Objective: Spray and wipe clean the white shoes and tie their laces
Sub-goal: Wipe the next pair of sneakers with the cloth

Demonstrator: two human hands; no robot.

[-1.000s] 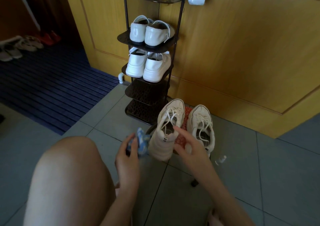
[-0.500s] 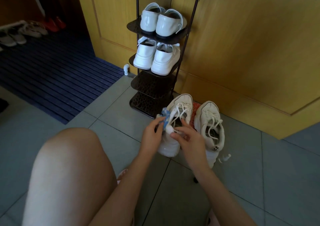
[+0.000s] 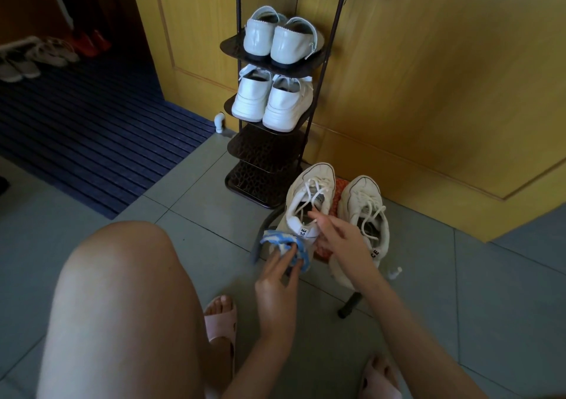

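Note:
Two white lace-up sneakers stand side by side on a low stool with a red cushion, toes toward the wooden wall. My left hand [image 3: 277,271] holds a blue and white cloth [image 3: 286,247] against the heel of the left sneaker [image 3: 309,196]. My right hand [image 3: 338,235] reaches over that sneaker's heel tab, fingers loosely spread and holding nothing I can make out. The right sneaker [image 3: 366,212] sits untouched beside it, laces loose. A small white bottle [image 3: 395,273] lies on the tiles to the right of the stool.
A black shoe rack [image 3: 266,150] with two pairs of white shoes stands just behind the stool. A blue ribbed mat [image 3: 92,141] covers the floor at left. My bare knee [image 3: 122,291] fills the lower left; my feet wear pink slippers [image 3: 222,322].
My left hand with the cloth has dropped from the sneaker's collar to its heel. My right hand has let go of the tongue area and opened above the heel tab.

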